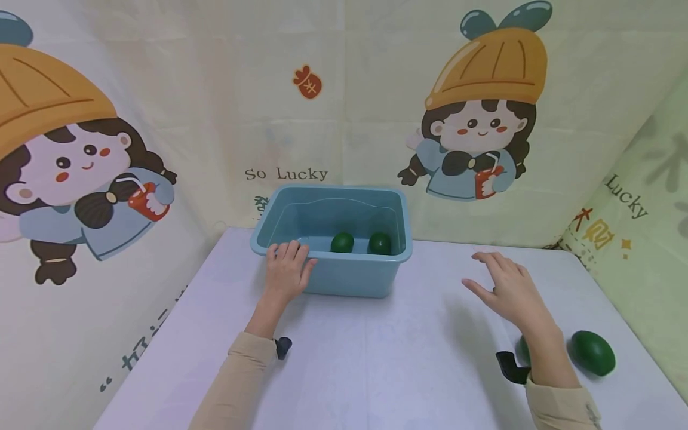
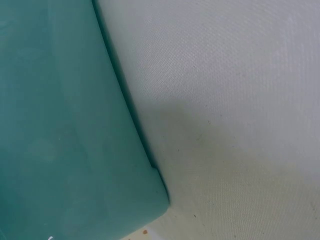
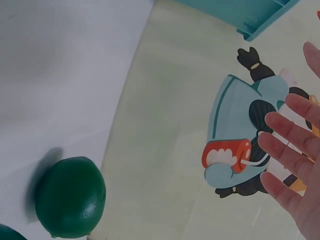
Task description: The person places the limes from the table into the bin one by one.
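Resting on the near-left corner of the blue tub [image 1: 344, 280], the left hand [image 1: 287, 269] has its fingers [image 1: 285, 249] lying over the rim, side by side & only lightly bent, thumb against the front wall. It touches the tub w/o pinching anything. Just beyond those fingertips, inside the tub, sit two dark green limes: one [image 1: 341, 242] nearer the hand, the other [image 1: 379, 243] a bit further to its right, the two apart from each other. Left wrist view shows only the tub wall [image 2: 65, 135] close up against the white tabletop [image 2: 230, 100]; no fingers visible there.

The right hand [image 1: 507, 289] is off the tub, well to its right, over the white table [image 1: 376, 358]. Fingers [image 3: 287, 132] are straight & spread w/ gaps between them, palm down, holding nothing (can't tell from the head view whether it touches the table or floats just above it). Behind that hand, near the wrist & toward the person, a third green lime [image 1: 592, 352] lies on the table on the outer side of the forearm; the right wrist view shows it [image 3: 70, 197] close to the table edge. A fourth green piece [image 1: 524, 349] peeks out on the inner side of the wrist, mostly hidden by the arm.

Both forearms wear beige sleeves [image 1: 236, 382]. Behind the tub hangs a cartoon backdrop [image 1: 473, 137] w/ a girl in an orange hat.
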Action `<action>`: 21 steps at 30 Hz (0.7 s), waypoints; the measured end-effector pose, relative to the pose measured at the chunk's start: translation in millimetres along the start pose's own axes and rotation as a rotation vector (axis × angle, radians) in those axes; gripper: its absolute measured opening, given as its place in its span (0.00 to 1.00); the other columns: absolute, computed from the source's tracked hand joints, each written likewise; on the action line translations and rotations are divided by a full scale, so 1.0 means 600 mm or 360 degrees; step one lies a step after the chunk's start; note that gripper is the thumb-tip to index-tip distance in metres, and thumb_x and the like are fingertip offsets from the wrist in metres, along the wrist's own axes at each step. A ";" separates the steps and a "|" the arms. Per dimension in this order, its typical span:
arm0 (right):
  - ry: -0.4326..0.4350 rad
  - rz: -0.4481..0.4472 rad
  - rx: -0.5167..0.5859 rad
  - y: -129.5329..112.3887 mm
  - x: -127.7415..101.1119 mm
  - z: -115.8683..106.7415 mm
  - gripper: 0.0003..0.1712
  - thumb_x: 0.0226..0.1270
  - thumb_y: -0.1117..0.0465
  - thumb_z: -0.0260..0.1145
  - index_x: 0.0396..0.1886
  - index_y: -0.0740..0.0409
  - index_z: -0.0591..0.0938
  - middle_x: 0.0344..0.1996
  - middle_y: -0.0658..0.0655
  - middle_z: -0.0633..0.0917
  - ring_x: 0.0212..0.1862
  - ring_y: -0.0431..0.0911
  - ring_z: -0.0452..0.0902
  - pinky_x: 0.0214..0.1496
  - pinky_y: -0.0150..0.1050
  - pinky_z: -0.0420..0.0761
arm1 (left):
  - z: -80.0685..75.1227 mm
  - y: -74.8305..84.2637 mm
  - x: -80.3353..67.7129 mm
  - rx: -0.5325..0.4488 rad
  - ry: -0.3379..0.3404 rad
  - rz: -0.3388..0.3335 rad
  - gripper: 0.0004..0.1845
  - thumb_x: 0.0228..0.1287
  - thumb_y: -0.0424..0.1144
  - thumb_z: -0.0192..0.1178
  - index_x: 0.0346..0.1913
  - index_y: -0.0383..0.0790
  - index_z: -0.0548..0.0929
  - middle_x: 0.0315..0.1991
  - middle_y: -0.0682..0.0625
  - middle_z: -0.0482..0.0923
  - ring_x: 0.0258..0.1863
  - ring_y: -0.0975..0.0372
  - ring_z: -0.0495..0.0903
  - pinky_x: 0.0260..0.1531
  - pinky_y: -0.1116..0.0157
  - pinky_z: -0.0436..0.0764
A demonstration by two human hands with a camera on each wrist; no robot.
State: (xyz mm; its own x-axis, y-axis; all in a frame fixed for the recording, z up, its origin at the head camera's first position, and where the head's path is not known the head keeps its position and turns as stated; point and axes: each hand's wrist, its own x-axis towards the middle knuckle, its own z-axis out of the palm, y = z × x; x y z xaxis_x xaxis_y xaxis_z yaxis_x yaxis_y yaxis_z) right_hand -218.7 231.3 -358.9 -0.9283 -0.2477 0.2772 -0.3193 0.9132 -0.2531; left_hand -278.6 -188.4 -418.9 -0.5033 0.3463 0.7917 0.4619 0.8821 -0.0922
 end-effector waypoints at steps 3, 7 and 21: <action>-0.0015 0.0019 -0.0002 0.004 -0.006 0.001 0.37 0.59 0.42 0.62 0.56 0.65 0.68 0.53 0.67 0.71 0.56 0.63 0.63 0.55 0.64 0.56 | 0.000 0.000 0.000 0.0002 0.0007 0.0004 0.24 0.72 0.54 0.32 0.40 0.38 0.72 0.33 0.44 0.66 0.34 0.52 0.64 0.42 0.50 0.61; -0.0028 0.0031 0.0009 0.009 -0.015 0.004 0.37 0.59 0.41 0.61 0.57 0.65 0.68 0.52 0.67 0.71 0.56 0.63 0.62 0.55 0.64 0.56 | 0.000 0.000 0.000 -0.0007 0.0010 0.0004 0.24 0.72 0.54 0.32 0.40 0.38 0.72 0.34 0.44 0.66 0.34 0.52 0.65 0.43 0.50 0.61; -0.0046 0.0066 0.0102 0.033 -0.048 0.002 0.36 0.60 0.44 0.62 0.57 0.66 0.66 0.53 0.70 0.69 0.56 0.65 0.60 0.52 0.65 0.56 | -0.001 0.001 0.002 0.0040 0.0018 0.0006 0.25 0.72 0.55 0.30 0.40 0.39 0.72 0.34 0.44 0.67 0.35 0.52 0.65 0.43 0.51 0.61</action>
State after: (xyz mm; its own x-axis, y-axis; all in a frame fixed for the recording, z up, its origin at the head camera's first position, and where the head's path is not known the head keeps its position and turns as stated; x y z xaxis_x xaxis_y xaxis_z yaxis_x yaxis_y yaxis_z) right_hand -198.8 256.3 -373.0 -0.9457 -0.2205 0.2387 -0.2914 0.9005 -0.3229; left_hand -278.7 -187.6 -417.6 -0.4933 0.3462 0.7980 0.4453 0.8886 -0.1103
